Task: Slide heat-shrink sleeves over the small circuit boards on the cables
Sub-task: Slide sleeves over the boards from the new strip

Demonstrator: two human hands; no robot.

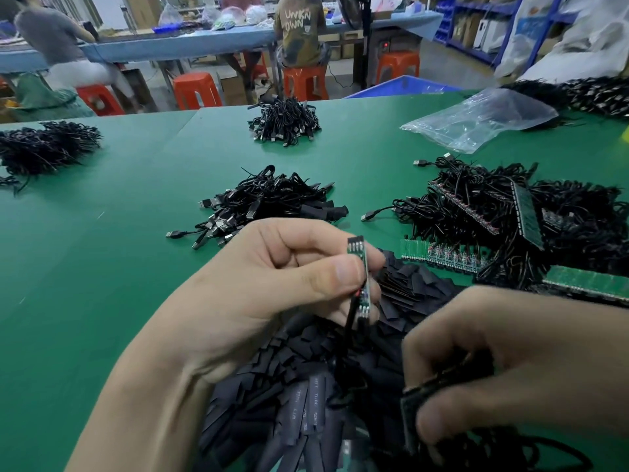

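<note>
The small board (359,267), pinched by the left hand (269,287), needs the sleeve (409,419) pinched in the right hand (517,362) slid on straight.

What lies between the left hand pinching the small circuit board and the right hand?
Head view: a black cable hanging from the circuit board, above the heap of black heat-shrink sleeves.

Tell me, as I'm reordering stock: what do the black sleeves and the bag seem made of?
The sleeves look like matt black flexible plastic tubing, pressed flat, with pale printed lettering. The bag looks like thin clear plastic film: glossy, wrinkled, see-through.
</note>
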